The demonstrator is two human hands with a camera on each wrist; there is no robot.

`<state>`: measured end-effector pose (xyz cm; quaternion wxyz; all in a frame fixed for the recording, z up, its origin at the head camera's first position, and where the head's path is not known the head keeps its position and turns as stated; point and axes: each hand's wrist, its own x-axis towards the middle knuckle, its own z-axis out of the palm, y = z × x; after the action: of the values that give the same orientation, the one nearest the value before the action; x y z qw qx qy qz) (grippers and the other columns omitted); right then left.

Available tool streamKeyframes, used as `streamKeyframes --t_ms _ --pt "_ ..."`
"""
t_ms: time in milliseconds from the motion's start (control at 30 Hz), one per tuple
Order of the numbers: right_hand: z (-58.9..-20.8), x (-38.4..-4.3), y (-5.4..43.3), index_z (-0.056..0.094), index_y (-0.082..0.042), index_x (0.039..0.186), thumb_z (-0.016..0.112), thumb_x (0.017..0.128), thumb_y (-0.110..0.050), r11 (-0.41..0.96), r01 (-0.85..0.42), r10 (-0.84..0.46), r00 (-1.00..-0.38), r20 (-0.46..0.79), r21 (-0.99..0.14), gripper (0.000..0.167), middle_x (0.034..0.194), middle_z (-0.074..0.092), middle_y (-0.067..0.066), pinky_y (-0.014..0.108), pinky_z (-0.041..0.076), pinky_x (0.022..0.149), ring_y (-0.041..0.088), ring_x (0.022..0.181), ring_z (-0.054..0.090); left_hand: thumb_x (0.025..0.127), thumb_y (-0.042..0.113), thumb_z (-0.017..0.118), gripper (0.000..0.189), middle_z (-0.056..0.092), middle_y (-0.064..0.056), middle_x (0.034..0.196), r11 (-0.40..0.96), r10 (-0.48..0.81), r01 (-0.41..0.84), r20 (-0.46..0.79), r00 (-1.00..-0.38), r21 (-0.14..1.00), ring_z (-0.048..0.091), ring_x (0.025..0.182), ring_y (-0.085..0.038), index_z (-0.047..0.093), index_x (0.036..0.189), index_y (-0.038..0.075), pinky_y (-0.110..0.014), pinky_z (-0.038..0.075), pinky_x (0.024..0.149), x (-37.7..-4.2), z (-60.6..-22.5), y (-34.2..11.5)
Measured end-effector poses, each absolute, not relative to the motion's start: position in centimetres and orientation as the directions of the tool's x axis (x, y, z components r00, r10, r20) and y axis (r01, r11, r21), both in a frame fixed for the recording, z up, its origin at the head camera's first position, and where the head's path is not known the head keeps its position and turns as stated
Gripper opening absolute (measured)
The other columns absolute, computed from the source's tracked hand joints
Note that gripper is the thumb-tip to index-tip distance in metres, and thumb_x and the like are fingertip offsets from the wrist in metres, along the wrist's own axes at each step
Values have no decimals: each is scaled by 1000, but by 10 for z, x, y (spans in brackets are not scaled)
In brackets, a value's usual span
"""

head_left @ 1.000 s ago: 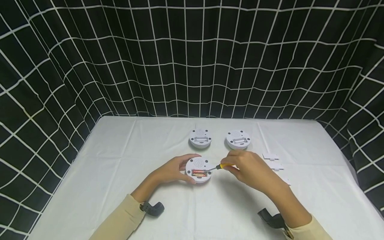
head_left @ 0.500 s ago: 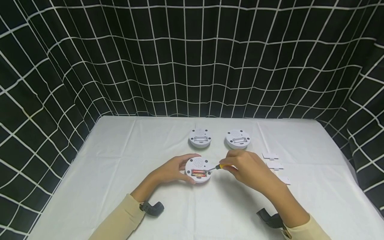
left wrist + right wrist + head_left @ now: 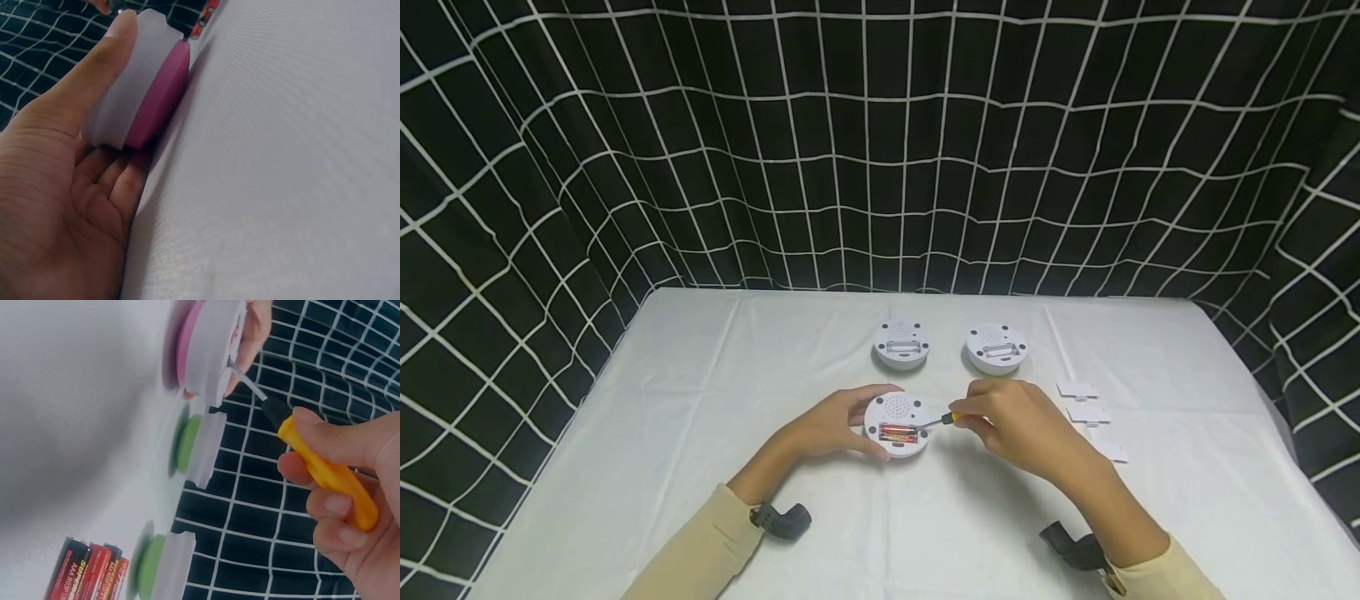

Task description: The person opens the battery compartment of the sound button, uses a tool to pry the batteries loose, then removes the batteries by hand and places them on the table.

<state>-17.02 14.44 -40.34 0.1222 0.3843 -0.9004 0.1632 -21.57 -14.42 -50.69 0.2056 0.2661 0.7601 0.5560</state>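
My left hand grips a round white battery-powered device by its left edge, thumb in front and fingers around the back. Its holed face with the open battery compartment is turned up; the pink side faces the table. Two red batteries lie side by side in the compartment. In my right hand is a screwdriver with a yellow handle, held between thumb and fingers. Its metal shaft slants down to the compartment's right end. Exactly what the tip touches is too small to tell.
Two more round devices, a left one and a right one, stand behind with uncovered compartments and green undersides. Several loose AAA batteries lie on the white cloth. White battery covers lie at the right, partly behind my right arm.
Almost nothing differs. My right hand and the screwdriver have shifted very slightly, while the tip stays at the compartment's right end. My left hand keeps its hold on the device.
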Motion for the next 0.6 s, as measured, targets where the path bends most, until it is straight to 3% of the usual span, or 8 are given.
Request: streamKeyframes --t_ms 600 --pt "-404 -170 145 80 -16 87 82 84 -11 682 -703 -626 -704 334 -203 7 64 46 -15 23 34 48 3 54 36 72 10 92 94 56 -1 147 234 634 175 -13 -773 956 53 135 -14 45 153 14 -26 41 113 -215 -505 -143"
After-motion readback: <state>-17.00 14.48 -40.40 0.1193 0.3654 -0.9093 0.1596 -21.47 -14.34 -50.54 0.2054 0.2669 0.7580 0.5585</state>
